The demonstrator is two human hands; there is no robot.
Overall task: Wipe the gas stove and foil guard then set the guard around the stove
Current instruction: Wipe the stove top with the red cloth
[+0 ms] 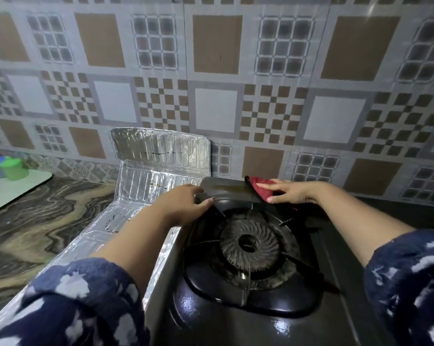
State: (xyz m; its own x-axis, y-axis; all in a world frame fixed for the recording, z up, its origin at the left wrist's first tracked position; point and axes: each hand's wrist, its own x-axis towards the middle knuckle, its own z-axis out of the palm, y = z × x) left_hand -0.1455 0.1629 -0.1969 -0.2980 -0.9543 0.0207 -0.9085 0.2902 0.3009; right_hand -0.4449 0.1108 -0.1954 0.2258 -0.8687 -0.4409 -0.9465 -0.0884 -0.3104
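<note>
A black single-burner gas stove point(211, 318) sits on the counter, its round burner point(248, 244) in the middle under a pan support. My left hand point(183, 206) grips the stove's back left corner. My right hand point(288, 192) lies flat on a dark red cloth point(259, 187), pressing it onto the stove's back edge. The silver foil guard point(146, 181) lies along the stove's left side on the counter, and its far panel point(161, 146) leans upright against the wall.
The marbled brown counter point(36, 216) stretches to the left. A white board point(8, 188) with a green cup point(12, 167) and other coloured cups is at the far left. The patterned tiled wall point(216, 78) stands just behind the stove.
</note>
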